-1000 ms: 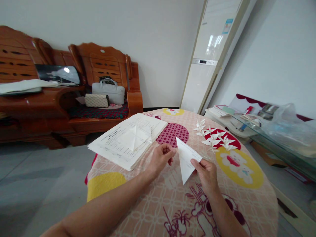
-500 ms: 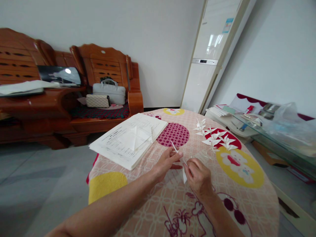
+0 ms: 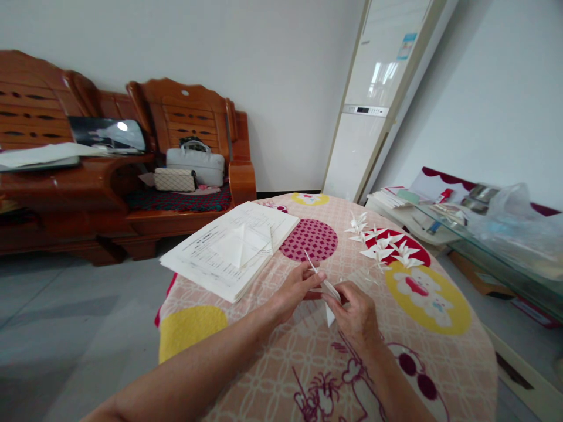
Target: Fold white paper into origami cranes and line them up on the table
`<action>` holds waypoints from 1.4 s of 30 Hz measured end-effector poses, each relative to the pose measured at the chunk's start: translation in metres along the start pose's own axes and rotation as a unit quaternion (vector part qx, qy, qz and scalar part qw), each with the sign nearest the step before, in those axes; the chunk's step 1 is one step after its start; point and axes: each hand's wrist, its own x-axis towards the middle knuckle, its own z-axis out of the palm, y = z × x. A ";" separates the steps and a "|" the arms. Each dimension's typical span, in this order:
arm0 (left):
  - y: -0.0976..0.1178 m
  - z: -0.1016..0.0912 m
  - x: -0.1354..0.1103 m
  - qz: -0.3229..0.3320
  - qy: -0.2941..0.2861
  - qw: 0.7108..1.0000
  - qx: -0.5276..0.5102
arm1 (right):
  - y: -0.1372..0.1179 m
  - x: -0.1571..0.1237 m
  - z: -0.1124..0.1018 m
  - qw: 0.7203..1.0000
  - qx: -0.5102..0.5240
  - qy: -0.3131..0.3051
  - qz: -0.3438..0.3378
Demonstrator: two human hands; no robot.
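Note:
Between my two hands is a piece of folded white paper (image 3: 329,316), held above the patterned tablecloth (image 3: 268,363). My left hand (image 3: 301,287) pinches its upper left part between thumb and fingers, and a thin point sticks out beyond them. My right hand (image 3: 357,310) grips the lower right side, thumb along the fold. One white flap hangs down below the right thumb. Part of the paper is hidden by my fingers. Several folded white paper cranes (image 3: 387,247) stand in a group on the right side of the table.
A stack of printed sheets (image 3: 211,278) with a folded white paper (image 3: 241,246) on top lies at the table's left. To the right, a glass-topped stand (image 3: 497,258) holds a plastic bag (image 3: 510,217). Wooden chairs (image 3: 185,111) line the wall behind.
My right hand's fingers have opened out slightly and its thumb now lies flatter along the paper's fold. The left hand keeps its place.

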 end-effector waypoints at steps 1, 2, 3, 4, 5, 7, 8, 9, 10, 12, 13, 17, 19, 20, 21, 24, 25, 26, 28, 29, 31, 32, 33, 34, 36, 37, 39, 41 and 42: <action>0.000 0.000 0.000 0.000 -0.002 1.000 -0.001 | 0.000 0.000 -0.001 0.999 0.028 -0.013 0.030; 0.000 0.000 0.000 0.001 -0.003 1.000 -0.001 | 0.001 0.000 -0.001 0.996 0.057 -0.028 0.062; 0.000 -0.001 0.000 0.002 -0.006 1.000 -0.002 | 0.002 0.000 -0.001 0.991 0.088 -0.042 0.096; 0.000 -0.001 0.000 0.003 -0.008 1.000 -0.002 | 0.002 -0.001 -0.002 0.983 0.120 -0.056 0.128; 0.000 -0.001 0.000 0.005 -0.009 1.000 -0.003 | 0.003 -0.001 -0.002 0.974 0.154 -0.066 0.153; 0.002 -0.001 0.000 0.007 -0.013 1.000 -0.005 | 0.003 -0.001 -0.003 0.957 0.214 -0.083 0.180; 0.003 -0.001 -0.001 0.007 -0.016 1.000 -0.008 | 0.002 -0.001 -0.004 0.950 0.236 -0.087 0.183; 0.004 -0.001 -0.001 0.008 -0.020 1.000 -0.012 | 0.002 0.000 -0.005 0.947 0.250 -0.086 0.180; 0.005 -0.001 -0.001 0.007 -0.025 1.000 -0.015 | 0.001 0.000 -0.007 0.947 0.256 -0.084 0.173; 0.006 -0.001 -0.002 0.006 -0.034 0.999 -0.016 | -0.001 0.001 -0.008 0.951 0.252 -0.077 0.164; 0.007 -0.001 -0.001 0.004 -0.037 0.999 -0.013 | -0.001 0.002 -0.009 0.952 0.246 -0.075 0.164; 0.005 -0.004 0.002 0.004 -0.048 0.999 0.006 | 0.002 -0.001 -0.007 0.959 0.197 -0.044 0.201; 0.003 -0.006 0.004 0.005 -0.051 0.999 0.017 | 0.006 -0.002 -0.006 0.962 0.162 -0.016 0.219; 0.003 -0.007 0.005 0.006 -0.051 0.998 0.021 | 0.008 -0.003 -0.005 0.963 0.149 0.000 0.225; 0.002 -0.008 0.006 0.006 -0.052 0.998 0.024 | 0.011 -0.004 -0.005 0.963 0.142 0.015 0.227; 0.001 -0.012 0.010 0.007 -0.052 0.998 0.030 | 0.017 -0.005 -0.005 0.958 0.152 0.055 0.239; 0.000 -0.015 0.011 0.008 -0.053 0.998 0.037 | 0.018 -0.005 -0.005 0.951 0.170 0.061 0.250; -0.001 -0.018 0.013 0.011 -0.053 0.997 0.048 | 0.020 -0.005 -0.006 0.942 0.196 0.062 0.266; -0.002 -0.024 0.016 0.021 -0.053 0.995 0.080 | 0.022 -0.005 -0.007 0.911 0.261 0.053 0.314; -0.003 -0.027 0.018 0.025 -0.048 0.994 0.098 | 0.023 -0.006 -0.008 0.893 0.290 0.044 0.340; -0.003 -0.034 0.020 0.029 -0.028 0.990 0.136 | 0.025 -0.006 -0.010 0.865 0.319 0.019 0.388; -0.003 -0.036 0.020 0.030 -0.017 0.987 0.159 | 0.026 -0.007 -0.012 0.857 0.318 0.002 0.405; -0.003 -0.039 0.020 0.030 -0.008 0.982 0.187 | 0.028 -0.008 -0.013 0.855 0.307 -0.016 0.417; -0.002 -0.041 0.020 0.033 -0.001 0.975 0.222 | 0.030 -0.009 -0.014 0.857 0.291 -0.036 0.423; -0.001 -0.044 0.020 0.050 0.001 0.951 0.306 | 0.034 -0.011 -0.015 0.870 0.248 -0.074 0.420; -0.001 -0.045 0.020 0.064 0.001 0.935 0.350 | 0.035 -0.012 -0.016 0.881 0.217 -0.089 0.410; -0.003 -0.047 0.020 0.102 0.005 0.897 0.431 | 0.036 -0.012 -0.017 0.916 0.124 -0.108 0.366; -0.007 -0.047 0.018 0.158 0.010 0.854 0.496 | 0.035 -0.012 -0.019 0.945 0.005 -0.118 0.305; -0.009 -0.048 0.017 0.195 0.004 0.832 0.520 | 0.033 -0.011 -0.020 0.951 -0.049 -0.123 0.278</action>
